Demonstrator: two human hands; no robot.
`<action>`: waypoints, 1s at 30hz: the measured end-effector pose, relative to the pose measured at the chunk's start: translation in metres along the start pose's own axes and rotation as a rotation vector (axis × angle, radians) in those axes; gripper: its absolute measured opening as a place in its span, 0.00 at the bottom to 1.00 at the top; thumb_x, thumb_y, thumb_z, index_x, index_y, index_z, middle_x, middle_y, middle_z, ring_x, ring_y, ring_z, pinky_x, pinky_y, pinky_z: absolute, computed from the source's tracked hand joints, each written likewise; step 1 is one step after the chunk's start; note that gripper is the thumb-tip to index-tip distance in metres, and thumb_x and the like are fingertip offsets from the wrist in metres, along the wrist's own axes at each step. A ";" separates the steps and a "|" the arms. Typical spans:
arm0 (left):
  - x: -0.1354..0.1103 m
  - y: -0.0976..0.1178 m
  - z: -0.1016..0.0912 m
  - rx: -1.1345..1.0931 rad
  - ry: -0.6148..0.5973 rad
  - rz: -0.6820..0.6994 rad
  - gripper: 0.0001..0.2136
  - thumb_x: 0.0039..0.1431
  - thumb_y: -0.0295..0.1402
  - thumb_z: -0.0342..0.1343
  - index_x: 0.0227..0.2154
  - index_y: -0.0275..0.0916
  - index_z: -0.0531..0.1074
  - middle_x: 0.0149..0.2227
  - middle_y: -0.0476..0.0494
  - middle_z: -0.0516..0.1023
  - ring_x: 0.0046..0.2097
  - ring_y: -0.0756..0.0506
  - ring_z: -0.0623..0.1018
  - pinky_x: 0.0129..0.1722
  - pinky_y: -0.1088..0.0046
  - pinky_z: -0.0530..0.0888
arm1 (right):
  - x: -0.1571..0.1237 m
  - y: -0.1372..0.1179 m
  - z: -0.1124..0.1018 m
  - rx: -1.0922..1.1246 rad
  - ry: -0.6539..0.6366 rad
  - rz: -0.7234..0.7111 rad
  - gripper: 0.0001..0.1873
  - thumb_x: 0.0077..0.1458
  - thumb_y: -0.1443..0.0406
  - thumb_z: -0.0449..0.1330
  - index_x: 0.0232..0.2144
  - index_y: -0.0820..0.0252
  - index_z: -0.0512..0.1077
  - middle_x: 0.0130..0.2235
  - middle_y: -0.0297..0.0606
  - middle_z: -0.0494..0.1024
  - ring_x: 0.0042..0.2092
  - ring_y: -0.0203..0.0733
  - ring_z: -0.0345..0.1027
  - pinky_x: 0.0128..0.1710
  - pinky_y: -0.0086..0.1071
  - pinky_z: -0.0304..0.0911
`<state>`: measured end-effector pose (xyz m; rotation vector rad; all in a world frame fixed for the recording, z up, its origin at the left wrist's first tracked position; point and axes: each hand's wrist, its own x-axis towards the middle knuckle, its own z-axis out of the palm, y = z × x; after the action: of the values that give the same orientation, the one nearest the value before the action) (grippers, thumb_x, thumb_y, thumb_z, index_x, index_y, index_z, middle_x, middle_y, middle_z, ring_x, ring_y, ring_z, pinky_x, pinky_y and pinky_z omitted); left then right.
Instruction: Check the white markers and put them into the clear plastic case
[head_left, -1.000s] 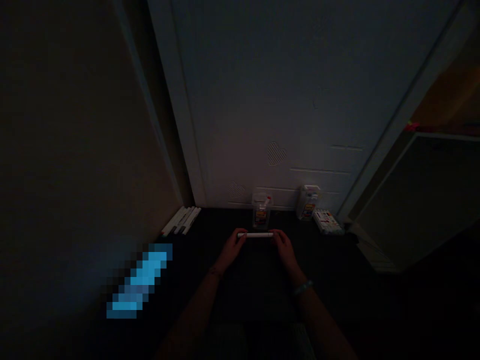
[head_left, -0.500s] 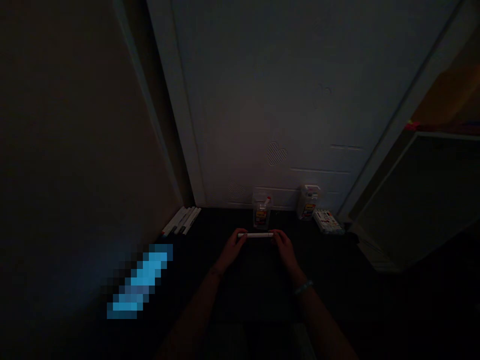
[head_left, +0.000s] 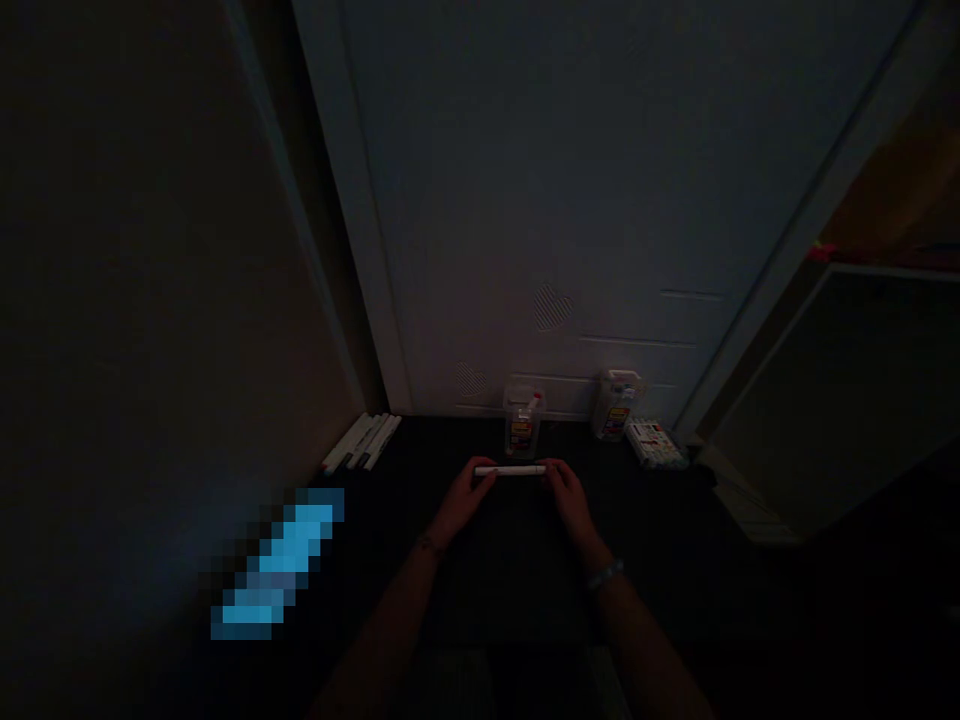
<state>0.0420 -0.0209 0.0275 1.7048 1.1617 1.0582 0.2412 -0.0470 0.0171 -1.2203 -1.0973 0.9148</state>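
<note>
A white marker pen (head_left: 517,470) lies level between my two hands, over the dark tabletop (head_left: 517,590). My left hand (head_left: 466,497) is closed on its left end, thumb and fingers pinching it. At the other end, my right hand (head_left: 568,497) has its fingers closed round the tip of the pen. Just behind the pen stands a clear plastic container (head_left: 523,425) with a yellow and dark label and a red-tipped item inside. The fine detail of the fingertips is lost in the dim light.
Several white markers (head_left: 364,442) lie at the back left. A second clear container (head_left: 617,408) and a flat pack of markers (head_left: 656,443) sit at the back right. A blurred bright blue screen (head_left: 281,565) glows at left. A pale panel with embossed hearts (head_left: 553,307) rises behind the table.
Almost nothing differs. Both hands hold the marker in nearly the same place, and the light has dimmed slightly.
</note>
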 end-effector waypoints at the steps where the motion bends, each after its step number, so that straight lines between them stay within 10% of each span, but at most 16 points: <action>1: 0.000 0.000 0.000 0.003 0.003 0.000 0.16 0.54 0.44 0.48 0.41 0.40 0.68 0.33 0.49 0.71 0.34 0.48 0.70 0.33 0.76 0.67 | 0.000 0.000 0.000 0.000 -0.002 -0.002 0.20 0.49 0.51 0.54 0.36 0.58 0.72 0.27 0.34 0.69 0.29 0.38 0.61 0.29 0.29 0.57; 30: 0.001 -0.004 0.001 -0.007 -0.013 0.025 0.16 0.55 0.44 0.48 0.41 0.40 0.67 0.36 0.48 0.72 0.37 0.48 0.71 0.36 0.73 0.68 | 0.000 0.001 0.000 -0.023 0.016 -0.002 0.19 0.51 0.50 0.51 0.32 0.58 0.70 0.23 0.30 0.63 0.25 0.35 0.56 0.24 0.27 0.52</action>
<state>0.0418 -0.0192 0.0234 1.7222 1.1299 1.0643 0.2411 -0.0467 0.0159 -1.2433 -1.0991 0.8919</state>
